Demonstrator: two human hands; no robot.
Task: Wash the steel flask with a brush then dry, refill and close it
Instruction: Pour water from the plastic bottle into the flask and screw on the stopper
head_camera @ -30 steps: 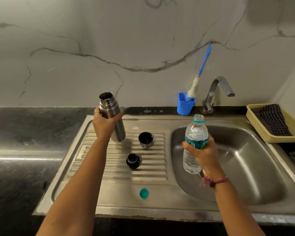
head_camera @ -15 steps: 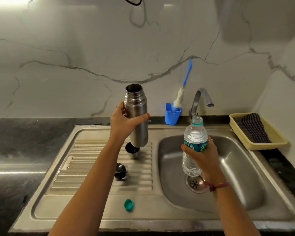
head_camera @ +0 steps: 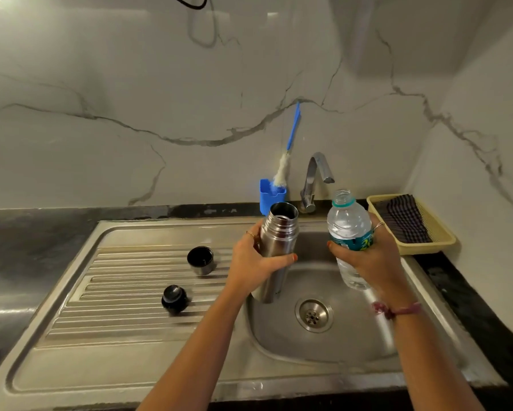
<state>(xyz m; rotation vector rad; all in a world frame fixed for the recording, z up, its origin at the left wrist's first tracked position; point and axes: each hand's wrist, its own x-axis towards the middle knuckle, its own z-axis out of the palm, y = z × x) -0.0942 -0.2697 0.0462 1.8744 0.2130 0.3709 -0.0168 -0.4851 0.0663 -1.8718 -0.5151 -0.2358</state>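
My left hand [head_camera: 253, 262] grips the open steel flask [head_camera: 277, 235] around its middle, upright over the left edge of the sink basin [head_camera: 353, 348]. My right hand [head_camera: 370, 256] holds an uncapped clear water bottle [head_camera: 348, 226] with a teal label, upright just right of the flask. The flask's steel cup lid [head_camera: 201, 260] and black stopper [head_camera: 174, 299] rest on the ribbed drainboard [head_camera: 115, 295]. A blue-handled bottle brush [head_camera: 284, 161] stands in a blue holder [head_camera: 271, 194] by the wall.
The tap [head_camera: 316, 176] rises behind the basin, with the drain [head_camera: 313, 315] below. A yellow tray [head_camera: 436, 247] holding a checked cloth [head_camera: 403, 221] sits on the dark counter at the right. Marble wall closes the back.
My left hand has carried the flask rightward from above the drainboard to the basin's edge, close to the bottle. The view has shifted, and the teal cap is out of sight.
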